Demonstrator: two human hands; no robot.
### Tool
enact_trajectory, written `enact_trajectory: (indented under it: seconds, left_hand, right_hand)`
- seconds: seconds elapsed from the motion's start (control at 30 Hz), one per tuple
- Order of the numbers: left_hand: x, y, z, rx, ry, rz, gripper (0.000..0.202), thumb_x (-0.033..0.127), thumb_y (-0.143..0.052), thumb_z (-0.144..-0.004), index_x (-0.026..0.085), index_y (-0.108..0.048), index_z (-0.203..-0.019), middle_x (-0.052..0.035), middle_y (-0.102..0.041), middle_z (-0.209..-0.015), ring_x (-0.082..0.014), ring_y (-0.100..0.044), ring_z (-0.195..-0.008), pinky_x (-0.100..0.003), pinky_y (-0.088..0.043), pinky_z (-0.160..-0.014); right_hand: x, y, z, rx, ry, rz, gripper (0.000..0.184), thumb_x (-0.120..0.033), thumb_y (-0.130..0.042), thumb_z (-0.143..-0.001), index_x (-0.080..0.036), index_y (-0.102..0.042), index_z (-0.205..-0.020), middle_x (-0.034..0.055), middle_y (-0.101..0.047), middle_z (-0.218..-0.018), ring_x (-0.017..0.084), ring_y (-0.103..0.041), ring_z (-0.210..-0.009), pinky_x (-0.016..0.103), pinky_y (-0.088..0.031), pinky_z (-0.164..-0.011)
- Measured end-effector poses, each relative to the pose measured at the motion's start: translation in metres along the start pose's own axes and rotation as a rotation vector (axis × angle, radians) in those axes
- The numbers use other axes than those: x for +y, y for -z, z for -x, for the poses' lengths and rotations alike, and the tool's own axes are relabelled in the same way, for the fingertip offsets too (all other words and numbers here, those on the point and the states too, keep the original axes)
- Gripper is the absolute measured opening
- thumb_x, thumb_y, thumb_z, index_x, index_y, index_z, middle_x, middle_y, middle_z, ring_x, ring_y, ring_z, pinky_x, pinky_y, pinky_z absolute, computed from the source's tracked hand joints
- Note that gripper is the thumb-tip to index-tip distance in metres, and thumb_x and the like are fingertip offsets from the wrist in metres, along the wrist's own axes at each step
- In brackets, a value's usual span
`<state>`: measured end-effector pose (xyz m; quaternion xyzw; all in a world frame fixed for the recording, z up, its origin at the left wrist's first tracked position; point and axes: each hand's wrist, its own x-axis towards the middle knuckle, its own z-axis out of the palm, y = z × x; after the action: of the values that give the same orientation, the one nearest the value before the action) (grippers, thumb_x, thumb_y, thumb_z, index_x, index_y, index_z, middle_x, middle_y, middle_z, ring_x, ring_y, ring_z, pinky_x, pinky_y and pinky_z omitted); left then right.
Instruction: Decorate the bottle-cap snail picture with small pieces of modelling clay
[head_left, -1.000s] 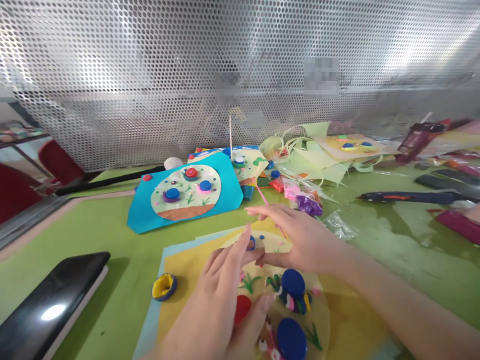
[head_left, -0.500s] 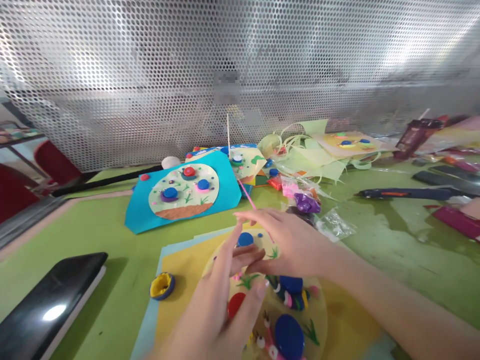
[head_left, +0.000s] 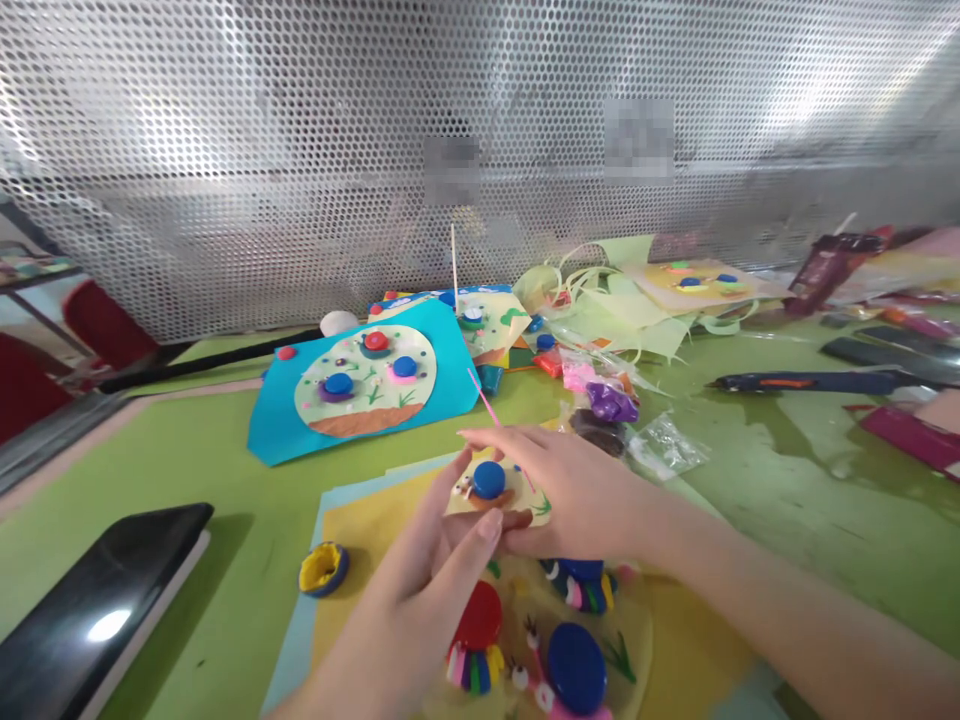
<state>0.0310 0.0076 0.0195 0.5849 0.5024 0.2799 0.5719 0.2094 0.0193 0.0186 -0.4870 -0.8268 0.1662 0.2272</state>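
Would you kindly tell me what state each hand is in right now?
Left hand: partly open, fingers curved, thumb apart; no held object visible.
Right hand: fingers appear closed on a thin straight pink stick.

On the left, a lane of bare desk [head_left: 247, 600] runs between the phone [head_left: 97, 610] and the cap [head_left: 324, 568], up to the blue card [head_left: 450, 390]. The left hand [head_left: 405, 590] and right hand [head_left: 585, 490] ring the blue disc [head_left: 489, 480], leaving it reachable from above. A pink stick [head_left: 484, 395] and a plastic bag [head_left: 667, 445] obstruct the far side; room opens right, before the pen [head_left: 802, 382].
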Motion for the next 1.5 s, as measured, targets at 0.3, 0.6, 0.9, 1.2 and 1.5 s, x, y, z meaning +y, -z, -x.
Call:
enact_trajectory:
  seconds: [0.3,0.6,0.9,1.2,1.5]
  left_hand:
    - [0.008,0.008,-0.006,0.018,0.135,-0.002,0.054,0.05,-0.049,-0.082,0.031,-0.036,-0.131,0.0007,-0.069,-0.093,-0.0204,-0.064,-0.094,-0.023,-0.049,-0.062]
    - [0.001,0.008,-0.016,-0.143,0.131,0.274,0.076,0.035,-0.068,-0.071,0.017,-0.027,-0.133,-0.0058,-0.073,-0.091,-0.0187,-0.064,-0.095,-0.029,-0.046,-0.081]
    - [-0.002,0.004,-0.014,-0.156,0.054,0.302,0.087,0.028,-0.073,-0.068,0.022,-0.019,-0.136,-0.002,-0.074,-0.082,-0.0188,-0.066,-0.093,-0.029,-0.051,-0.08]
    - [-0.006,0.001,-0.019,-0.131,0.027,0.34,0.088,0.02,-0.076,-0.064,0.018,-0.023,-0.134,-0.0018,-0.073,-0.07,-0.0159,-0.07,-0.075,-0.025,-0.053,-0.074]
    - [0.003,0.007,-0.014,-0.059,0.073,0.312,0.072,0.026,-0.075,-0.068,0.02,-0.035,-0.128,0.0017,-0.07,-0.069,-0.0087,-0.063,-0.067,-0.015,-0.047,-0.062]
  right_hand:
    - [0.014,0.013,0.01,-0.002,-0.111,-0.061,0.079,-0.045,-0.068,-0.071,-0.029,-0.028,-0.137,0.0056,-0.051,-0.131,0.025,-0.055,-0.106,0.039,-0.047,-0.084]
    - [0.02,0.019,0.011,-0.035,-0.19,-0.126,0.08,-0.049,-0.068,-0.07,-0.031,-0.028,-0.137,0.0049,-0.051,-0.129,0.023,-0.054,-0.101,0.036,-0.049,-0.079]
    - [0.008,0.019,0.013,-0.082,-0.216,-0.145,0.085,-0.045,-0.071,-0.067,-0.032,-0.027,-0.139,0.0051,-0.054,-0.126,0.023,-0.057,-0.094,0.036,-0.05,-0.075]
    - [0.003,0.017,0.015,-0.081,-0.189,-0.137,0.083,-0.043,-0.068,-0.07,-0.034,-0.023,-0.14,0.0026,-0.044,-0.138,0.025,-0.054,-0.109,0.037,-0.05,-0.081]
    - [0.003,0.017,0.017,-0.068,-0.189,-0.14,0.078,-0.053,-0.063,-0.074,-0.036,-0.023,-0.138,-0.0002,-0.043,-0.139,0.025,-0.052,-0.111,0.038,-0.051,-0.082]
